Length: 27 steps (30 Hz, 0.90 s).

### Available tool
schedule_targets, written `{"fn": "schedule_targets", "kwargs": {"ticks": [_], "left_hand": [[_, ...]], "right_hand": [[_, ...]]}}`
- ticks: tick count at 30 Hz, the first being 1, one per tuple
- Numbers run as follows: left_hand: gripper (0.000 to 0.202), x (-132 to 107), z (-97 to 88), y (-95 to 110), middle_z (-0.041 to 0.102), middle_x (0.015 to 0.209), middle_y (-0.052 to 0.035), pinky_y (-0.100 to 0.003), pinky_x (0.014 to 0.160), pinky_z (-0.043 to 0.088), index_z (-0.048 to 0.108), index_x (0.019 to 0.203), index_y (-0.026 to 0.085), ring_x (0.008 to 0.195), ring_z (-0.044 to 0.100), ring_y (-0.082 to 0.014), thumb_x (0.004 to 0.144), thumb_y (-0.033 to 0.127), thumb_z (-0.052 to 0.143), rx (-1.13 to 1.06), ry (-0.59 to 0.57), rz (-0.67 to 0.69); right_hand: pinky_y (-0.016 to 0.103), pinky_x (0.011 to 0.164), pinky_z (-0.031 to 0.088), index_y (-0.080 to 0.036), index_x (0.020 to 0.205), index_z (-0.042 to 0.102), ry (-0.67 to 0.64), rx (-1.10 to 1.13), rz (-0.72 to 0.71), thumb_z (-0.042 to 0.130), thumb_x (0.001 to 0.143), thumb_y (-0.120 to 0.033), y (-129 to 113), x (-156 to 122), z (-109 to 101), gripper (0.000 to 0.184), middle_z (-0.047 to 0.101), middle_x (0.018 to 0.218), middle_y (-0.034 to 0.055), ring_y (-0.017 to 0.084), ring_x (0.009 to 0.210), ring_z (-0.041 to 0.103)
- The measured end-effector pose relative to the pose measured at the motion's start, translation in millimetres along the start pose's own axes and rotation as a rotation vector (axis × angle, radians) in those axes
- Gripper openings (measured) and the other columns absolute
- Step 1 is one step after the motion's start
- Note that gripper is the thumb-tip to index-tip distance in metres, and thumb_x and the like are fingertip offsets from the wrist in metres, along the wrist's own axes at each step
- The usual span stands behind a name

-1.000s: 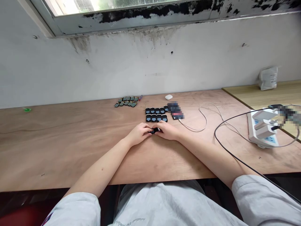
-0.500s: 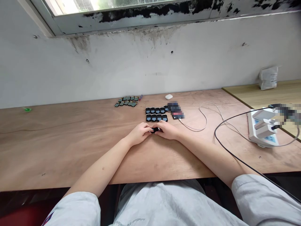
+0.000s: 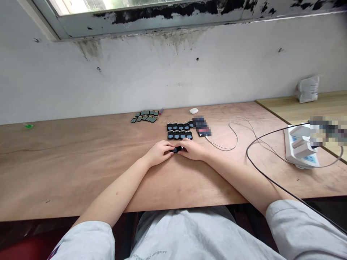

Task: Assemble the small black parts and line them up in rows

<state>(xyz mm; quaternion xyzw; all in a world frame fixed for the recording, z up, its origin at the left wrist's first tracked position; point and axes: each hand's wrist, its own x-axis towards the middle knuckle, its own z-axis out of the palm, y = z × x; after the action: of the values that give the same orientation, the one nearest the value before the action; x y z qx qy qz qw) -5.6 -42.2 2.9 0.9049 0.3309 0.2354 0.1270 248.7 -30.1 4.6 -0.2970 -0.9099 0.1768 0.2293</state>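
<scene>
Down at the bottom edge, there's wording on the front of the white shirt (image 3: 187, 231): a single curving line of small grey lettering (image 3: 150, 254), and it looks like "Atletico De Madri", soft enough that a letter or two could be wrong, with the end hard to catch! Over to the far right, the pale pouch (image 3: 308, 89) carries grey print too, but that's too small and blurred to read.

Stained white wall (image 3: 135, 72) beneath a bright window (image 3: 84, 6), behind a long brown wooden table (image 3: 67, 159).
</scene>
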Motion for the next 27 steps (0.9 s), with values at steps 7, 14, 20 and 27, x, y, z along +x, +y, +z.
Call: {"fn": "schedule_targets", "kwargs": {"ticks": [7,14,20,27], "left_hand": [[0.031,0.8,-3.8,12.9,0.067,0.123,-0.0088,-0.046,0.103,0.050,0.071,0.124,0.028,0.116,0.059,-0.0263,0.098,0.025,0.055,0.107,-0.059,0.011],[0.030,-0.7,2.0,8.6,0.067,0.121,-0.0100,-0.047,0.103,0.050,0.073,0.123,0.028,0.116,0.057,-0.0260,0.100,0.027,0.054,0.095,-0.023,0.035],[0.025,0.7,3.5,6.1,0.070,0.121,-0.0081,-0.047,0.103,0.048,0.077,0.109,0.028,0.115,0.057,-0.0247,0.103,0.030,0.052,0.094,0.042,0.053],[0.022,-0.2,2.3,6.3,0.069,0.124,-0.0079,-0.046,0.104,0.045,0.075,0.108,0.027,0.118,0.054,-0.0252,0.102,0.030,0.054,0.185,0.160,0.004]], "right_hand": [[0.038,0.089,0.053,-0.018,0.122,0.069,0.010,0.003,-0.017,0.069,0.094,-0.021,0.5,-0.6,-0.1,0.028,0.073,0.106,0.0096,0.027,0.106,0.061],[0.040,0.090,0.053,-0.020,0.120,0.070,0.004,-0.016,-0.037,0.068,0.094,-0.019,-1.6,0.0,-1.6,0.027,0.074,0.109,0.0093,0.027,0.105,0.061],[0.044,0.094,0.054,-0.019,0.123,0.068,0.039,-0.122,-0.113,0.064,0.097,-0.023,-0.8,-2.8,-1.5,0.027,0.072,0.113,0.0126,0.028,0.107,0.060],[0.049,0.107,0.048,-0.022,0.136,0.059,0.175,-0.147,-0.105,0.054,0.098,-0.019,0.3,-4.3,1.0,0.038,0.058,0.142,0.0138,0.029,0.128,0.054]]}}
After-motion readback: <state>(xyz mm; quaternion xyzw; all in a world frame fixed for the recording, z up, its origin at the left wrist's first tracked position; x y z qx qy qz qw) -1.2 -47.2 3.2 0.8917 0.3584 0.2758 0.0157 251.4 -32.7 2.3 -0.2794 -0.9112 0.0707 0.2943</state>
